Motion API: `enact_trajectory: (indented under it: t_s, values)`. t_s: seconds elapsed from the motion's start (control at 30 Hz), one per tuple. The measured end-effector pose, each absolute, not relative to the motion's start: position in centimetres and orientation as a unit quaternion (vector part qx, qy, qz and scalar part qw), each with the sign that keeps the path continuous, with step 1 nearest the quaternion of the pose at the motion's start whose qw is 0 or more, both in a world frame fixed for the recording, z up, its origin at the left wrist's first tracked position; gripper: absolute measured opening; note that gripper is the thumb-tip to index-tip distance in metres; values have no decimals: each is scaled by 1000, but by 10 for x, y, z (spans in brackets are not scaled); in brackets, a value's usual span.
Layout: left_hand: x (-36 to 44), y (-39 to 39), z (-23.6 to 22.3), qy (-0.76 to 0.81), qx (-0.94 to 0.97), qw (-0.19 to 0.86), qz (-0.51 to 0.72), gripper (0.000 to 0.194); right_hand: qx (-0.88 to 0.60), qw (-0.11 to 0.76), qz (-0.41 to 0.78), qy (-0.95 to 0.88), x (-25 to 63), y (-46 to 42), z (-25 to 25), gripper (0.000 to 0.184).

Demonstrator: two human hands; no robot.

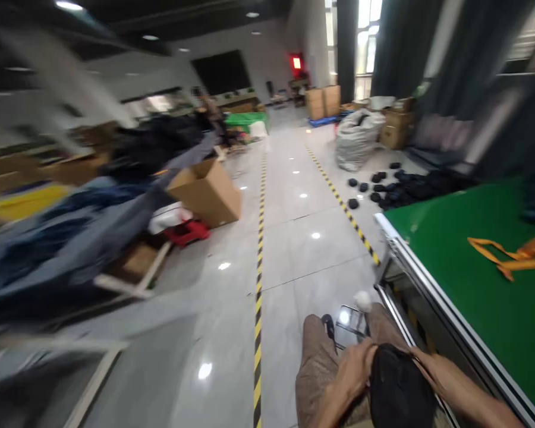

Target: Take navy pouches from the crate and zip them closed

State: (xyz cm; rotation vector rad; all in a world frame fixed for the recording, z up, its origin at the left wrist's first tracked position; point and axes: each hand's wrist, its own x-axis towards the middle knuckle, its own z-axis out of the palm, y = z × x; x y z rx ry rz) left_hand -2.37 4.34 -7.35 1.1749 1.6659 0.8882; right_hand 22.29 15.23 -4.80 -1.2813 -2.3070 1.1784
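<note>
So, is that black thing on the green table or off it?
Off it: the black thing is held between the left hand and the right hand, beside the green table, not on its top.

The left forearm (332,405) rises from the bottom edge; the right forearm (477,395) slants in from the lower right. The left hand (355,364) and right hand (429,365) face each other, near but apart, fingers curled, somewhat blurred.

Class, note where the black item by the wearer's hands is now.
The black item is at lower right in the head view, between the left hand and right hand, left of the green-topped table.
</note>
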Motion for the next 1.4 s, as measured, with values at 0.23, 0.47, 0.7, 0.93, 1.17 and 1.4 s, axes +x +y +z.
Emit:
enact_trajectory:
  t_s: [0.23,0.47,0.7,0.93,1.17,1.4]
  values:
    - [-38,41,-69,736,378,432,359,63,-474,200,437,-738,257,257,42,38]
    - [-30,38,-86,721,426,450,310,73,-546,542,403,-496,326,321,50,65]
    - [-30,26,-111,745,436,432,260,62,-819,307,70,-479,462,245,-5,53]
    - [-31,23,-112,782,402,438,188,67,-958,31,-67,-276,597,150,-11,69]
    - [-25,42,-115,699,425,539,200,76,-954,-17,-33,-299,597,116,-14,34]
    - [17,54,-80,652,420,585,237,84,-876,187,-117,-428,526,105,40,51]
